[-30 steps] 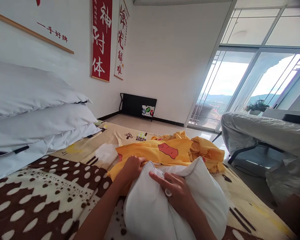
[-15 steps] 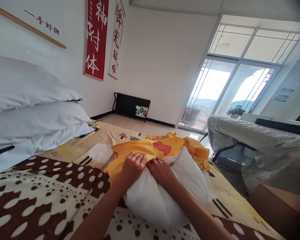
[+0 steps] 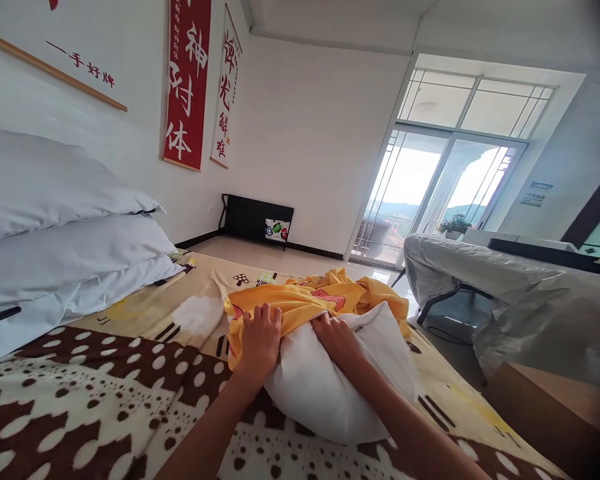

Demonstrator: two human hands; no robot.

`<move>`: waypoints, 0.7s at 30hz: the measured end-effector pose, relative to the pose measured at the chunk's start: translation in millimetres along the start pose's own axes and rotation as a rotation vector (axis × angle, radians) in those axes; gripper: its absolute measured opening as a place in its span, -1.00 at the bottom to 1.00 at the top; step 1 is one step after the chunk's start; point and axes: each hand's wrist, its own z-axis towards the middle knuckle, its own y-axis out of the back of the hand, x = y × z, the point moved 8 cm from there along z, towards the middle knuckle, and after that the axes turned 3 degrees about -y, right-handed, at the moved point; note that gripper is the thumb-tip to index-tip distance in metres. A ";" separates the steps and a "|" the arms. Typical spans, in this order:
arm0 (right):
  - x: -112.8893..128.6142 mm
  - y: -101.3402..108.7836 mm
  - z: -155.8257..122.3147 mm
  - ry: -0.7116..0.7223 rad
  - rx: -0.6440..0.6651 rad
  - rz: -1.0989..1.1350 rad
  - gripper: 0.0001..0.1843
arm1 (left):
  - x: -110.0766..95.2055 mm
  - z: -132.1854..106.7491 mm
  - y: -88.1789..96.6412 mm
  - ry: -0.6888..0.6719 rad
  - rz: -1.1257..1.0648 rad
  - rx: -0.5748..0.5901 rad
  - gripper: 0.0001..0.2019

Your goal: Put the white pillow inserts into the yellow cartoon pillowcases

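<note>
A plump white pillow lies on the patterned bed cover in front of me. A yellow pillowcase with red print is bunched over its far end. My left hand grips the yellow fabric at the pillow's left corner, fingers curled over the edge. My right hand presses on the pillow top where the yellow cloth meets it, fingers bent and tucked at the fabric's edge.
Three white pillows are stacked at the left against the wall. A covered table stands to the right beside the bed. A black folded frame leans on the far wall, next to glass balcony doors.
My right hand moved from flat on the pillow's middle up to its far edge beside my left hand. The yellow pillowcase has been drawn slightly nearer over the pillow end.
</note>
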 end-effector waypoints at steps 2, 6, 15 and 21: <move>-8.3 -2.0 -0.8 -0.018 0.000 -0.002 -0.71 | 0.7 -1.7 2.5 0.025 0.005 -0.032 -0.74; -25.8 -7.9 -9.5 -0.050 0.002 -0.002 -0.68 | -21.0 -7.5 8.4 -0.155 -0.133 -0.107 -0.85; -46.8 -17.1 -28.0 -0.168 -0.023 0.040 -0.65 | -27.3 -4.5 -8.9 -0.039 -0.645 0.189 -0.80; -52.8 -10.1 -26.8 -0.234 -0.020 0.039 -0.64 | -25.9 -4.9 11.4 -0.035 -0.745 0.160 -0.80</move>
